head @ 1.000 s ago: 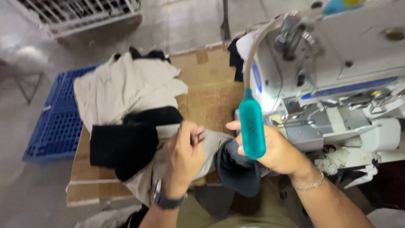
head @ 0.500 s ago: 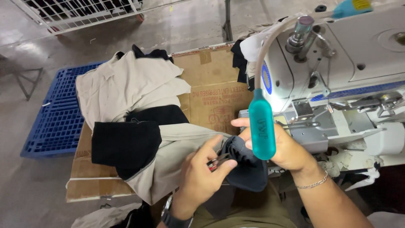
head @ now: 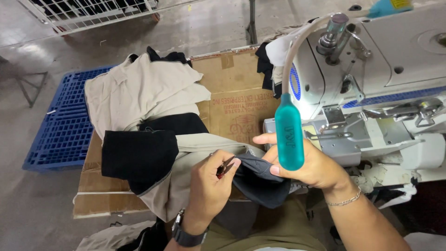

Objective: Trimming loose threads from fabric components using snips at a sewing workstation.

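At the near edge of the flattened cardboard (head: 241, 88), a dark grey fabric piece (head: 260, 179) is gripped between both hands. The right hand (head: 309, 165) is closed on its upper edge, thumb pressed on top, while its fingers are hidden behind a teal cylinder (head: 289, 132) that hangs from a pale bent tube in front of the camera. The left hand (head: 211, 190) is curled around small thread snips (head: 225, 166), of which only the dark tips and a trace of red can be made out; the tips are pointed toward the right, at the fabric's edge. How much of the fabric continues below cannot be told, since it is folded over the lap.

The fabric is soft, matte and rounded like a cap panel, its long axis running from upper left to lower right. A beige and black garment (head: 148, 153) of smooth woven cloth is draped over the cardboard's left side, with more beige cloth (head: 134, 90) piled behind. A white metal sewing machine (head: 385, 79) is cut off at the right, and a blue ribbed plastic pallet (head: 60, 130) is partly covered.
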